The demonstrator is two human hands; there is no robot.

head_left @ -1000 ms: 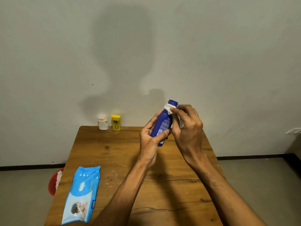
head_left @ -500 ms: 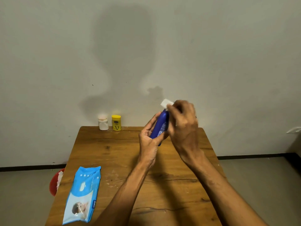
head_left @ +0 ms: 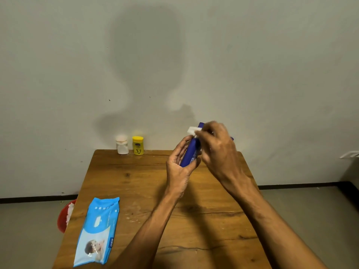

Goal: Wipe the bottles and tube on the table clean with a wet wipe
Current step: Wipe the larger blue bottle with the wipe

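Blue bottle (head_left: 189,154) in left hand (head_left: 179,166), grip curled round its base, right hand (head_left: 219,150) pinching white wipe (head_left: 192,131) at top

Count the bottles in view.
3: blue bottle held in the left hand, white bottle and yellow bottle side by side at the table's far edge. The right hand, pinching a wipe, may hide others.

Wooden table (head_left: 194,226) with 2 small bottles (head_left: 122,145) at far edge, wipes pack (head_left: 98,231) near-left.

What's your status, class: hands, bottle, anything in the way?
Left hand grips blue bottle low. Right hand pinches wet wipe at its top. White bottle, yellow bottle stand at far edge of table, out of the way.
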